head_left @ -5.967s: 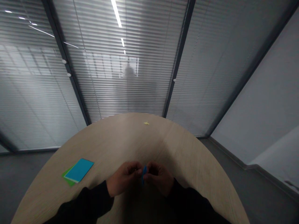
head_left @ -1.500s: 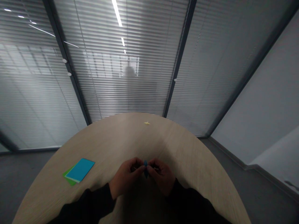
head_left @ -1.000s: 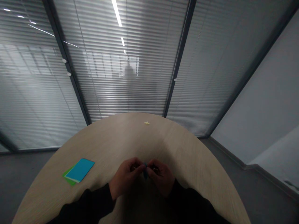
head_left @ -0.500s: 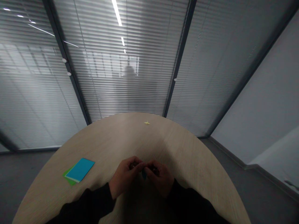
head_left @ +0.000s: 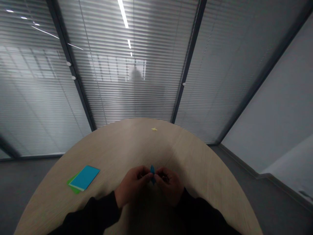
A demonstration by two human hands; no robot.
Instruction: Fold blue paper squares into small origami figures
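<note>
Between my two hands is a small, narrow piece of folded blue paper [head_left: 152, 170], standing roughly upright above the near middle of the table. My left hand [head_left: 133, 183] pinches it from the left with thumb and forefinger. From the right, my right hand [head_left: 169, 185] grips it the same way, its other fingers curled in. The fingertips cover the middle of the paper; its top and a bit of its bottom show.
On the round wooden table [head_left: 117, 143], blue sheets [head_left: 85, 178] lie over a green sheet [head_left: 77, 191] at the left. A small yellow folded paper piece [head_left: 154, 129] sits near the far edge. Window blinds [head_left: 137, 101] stand behind the table, a wall [head_left: 276, 130] at the right.
The blue paper now sticks up above my fingertips, where before mostly its lower end showed. My fingers have shifted slightly around it. The loose sheets and the yellow piece stay in place.
</note>
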